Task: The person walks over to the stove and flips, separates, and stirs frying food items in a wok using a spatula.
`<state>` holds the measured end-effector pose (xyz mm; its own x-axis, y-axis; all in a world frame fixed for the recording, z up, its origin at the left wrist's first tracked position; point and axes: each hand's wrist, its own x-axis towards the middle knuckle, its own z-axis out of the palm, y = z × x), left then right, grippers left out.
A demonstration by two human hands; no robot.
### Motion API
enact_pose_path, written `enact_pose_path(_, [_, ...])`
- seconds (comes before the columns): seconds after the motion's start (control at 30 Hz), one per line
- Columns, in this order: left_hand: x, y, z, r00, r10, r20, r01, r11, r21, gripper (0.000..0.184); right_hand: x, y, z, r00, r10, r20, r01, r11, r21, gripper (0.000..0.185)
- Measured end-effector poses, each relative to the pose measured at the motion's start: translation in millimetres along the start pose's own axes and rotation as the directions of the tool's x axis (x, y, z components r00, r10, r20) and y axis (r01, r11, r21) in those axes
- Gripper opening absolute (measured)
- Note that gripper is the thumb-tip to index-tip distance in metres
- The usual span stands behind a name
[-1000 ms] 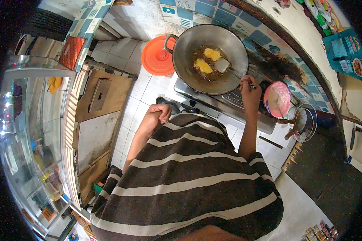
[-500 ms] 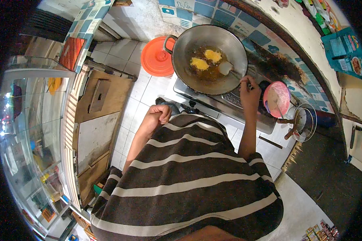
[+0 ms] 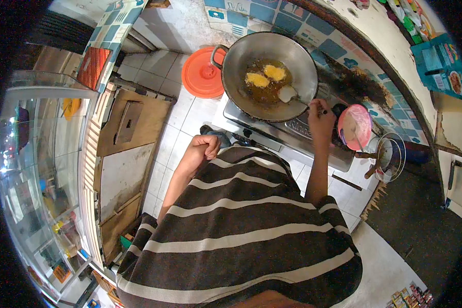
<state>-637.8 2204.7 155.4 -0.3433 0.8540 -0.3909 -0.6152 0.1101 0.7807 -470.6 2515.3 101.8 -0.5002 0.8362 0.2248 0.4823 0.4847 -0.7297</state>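
Note:
My right hand (image 3: 320, 114) is closed round the handle of a spatula (image 3: 287, 94) at the right rim of a large wok (image 3: 303, 56). The spatula's flat head rests in the brown oil (image 3: 264, 97). Two yellow fritters, a left fritter (image 3: 257, 79) and a right fritter (image 3: 275, 72), lie in the oil just beyond the head. My left hand (image 3: 206, 147) is a loose fist in front of my striped shirt, away from the wok; whether anything is inside it is hidden.
The wok sits on a metal stove (image 3: 313, 143). A pink bowl of pale batter (image 3: 355, 126) and a wire strainer (image 3: 390, 157) stand to the right. Left of the wok is an orange lid (image 3: 203, 77). A glass display case (image 3: 41, 169) lines the far left.
The spatula head has shifted slightly down within the wok, a little away from the fritters. My left hand stays closed in the same place.

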Motion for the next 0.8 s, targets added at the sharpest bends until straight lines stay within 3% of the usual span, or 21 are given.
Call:
enact_pose_path(0.1, [-1.0,1.0,-0.4,1.0,-0.027,-0.011,0.027,0.999,-0.019,0.025,1.6,9.9,9.8,0.986,-0.157,-0.06,0.147,0.979,-0.144,0.015])
enact_pose_path(0.17, [-1.2,1.9,0.0,1.0,-0.023,-0.003,0.022,1.0,-0.014,0.025,4.4,-15.4,4.3,0.991,-0.131,0.003,0.131,0.987,-0.094,0.017])
enact_pose_path(0.27, [-3.0,3.3,0.8,1.0,-0.015,-0.008,0.015,1.0,-0.013,0.025,3.3,-19.7,6.8,0.998,0.043,0.051,-0.048,0.993,0.109,0.018])
enact_pose_path(0.37, [-4.7,3.3,1.8,1.0,-0.008,-0.005,0.008,1.0,-0.007,0.025,3.1,-35.3,-0.6,0.998,0.05,0.05,-0.055,0.991,0.125,0.018])
enact_pose_path(0.47, [-5.9,1.5,-0.4,1.0,-0.013,0.001,0.013,1.0,-0.016,0.025,4.2,-31.4,2.8,0.999,-0.003,0.037,0.004,0.999,-0.048,0.016])
enact_pose_path(0.57, [-6.2,-1.5,-2.6,1.0,-0.006,0.009,0.007,1.0,-0.019,0.025,3.4,-16.1,11.3,0.997,-0.039,0.063,0.045,0.995,-0.085,0.016])
enact_pose_path(0.67, [-7.1,-3.9,-5.4,1.0,-0.006,0.011,0.007,1.0,-0.023,0.025,1.7,-25.3,12.5,0.993,0.099,0.072,-0.108,0.984,0.141,0.019])
enact_pose_path(0.8, [-9.2,-4.4,-4.9,1.0,-0.018,-0.012,0.018,1.0,-0.006,0.026,0.1,-47.9,1.8,0.975,0.202,0.09,-0.219,0.938,0.268,0.025])
